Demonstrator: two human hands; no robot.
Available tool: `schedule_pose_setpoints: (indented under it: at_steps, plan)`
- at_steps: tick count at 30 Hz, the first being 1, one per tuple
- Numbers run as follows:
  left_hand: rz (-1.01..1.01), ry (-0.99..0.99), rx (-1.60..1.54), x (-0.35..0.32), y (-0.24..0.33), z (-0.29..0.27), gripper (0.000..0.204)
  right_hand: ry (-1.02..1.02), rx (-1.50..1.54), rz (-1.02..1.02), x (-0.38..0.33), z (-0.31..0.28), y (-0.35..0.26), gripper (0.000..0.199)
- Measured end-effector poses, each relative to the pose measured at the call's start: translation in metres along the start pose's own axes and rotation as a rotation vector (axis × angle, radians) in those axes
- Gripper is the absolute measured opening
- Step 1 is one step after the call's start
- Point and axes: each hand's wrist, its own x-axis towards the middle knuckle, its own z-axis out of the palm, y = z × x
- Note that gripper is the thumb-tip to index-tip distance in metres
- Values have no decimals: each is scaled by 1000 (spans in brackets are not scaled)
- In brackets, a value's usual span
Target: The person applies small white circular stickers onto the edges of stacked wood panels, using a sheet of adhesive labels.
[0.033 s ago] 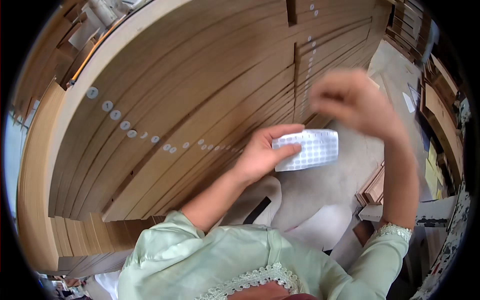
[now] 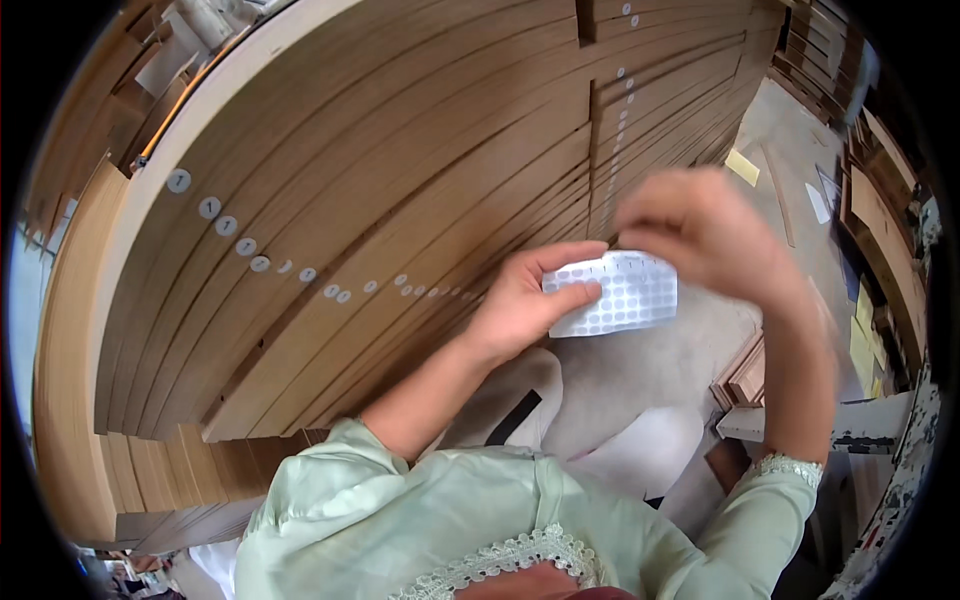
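Observation:
My left hand [image 2: 535, 297] grips a small white sheet of round stickers [image 2: 635, 297] by its left end, thumb on its face and fingers behind. Grey-white dots in rows cover the sheet, and a few along its top edge carry dark marks. My right hand [image 2: 690, 225] hovers at the sheet's upper right corner with its fingers curled. Motion blur hides whether anything is between those fingertips. To the left stand stacked wooden panels [image 2: 400, 130], their edges facing me. White round stickers [image 2: 246, 247] run in a slanting row across several of them.
A second row of stickers [image 2: 621, 115] dots the panels farther off. Wooden strips [image 2: 745, 375] lie low at the right, beside a paint-marked white bar [image 2: 865, 425]. Yellow sheets [image 2: 868, 340] and more boards [image 2: 880, 230] line the right side. Concrete floor [image 2: 660, 370] shows below the sheet.
My right hand has dropped slightly toward me, down to the top edge of the sticker sheet. My left hand and the sheet have hardly moved.

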Motion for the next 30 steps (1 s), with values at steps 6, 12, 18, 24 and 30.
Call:
schedule_pose_setpoints:
  at_steps: [6,12,18,24,30]
  plan:
    - [26,-12,58,0,4,8,38,47,-118,1,-20,36,-12,15]
    - [-32,-33,-50,3,-1,1,39,35,-406,-90,-20,47,-21,11]
    - [-111,-131,-319,9,2,-1,45,177,-383,-79,-17,44,-19,6]
    - [-109,-11,-202,1,5,5,59,726,418,84,43,-57,9,20]
    - [-118,-27,-168,-6,0,4,60,768,424,148,81,-73,27,20]
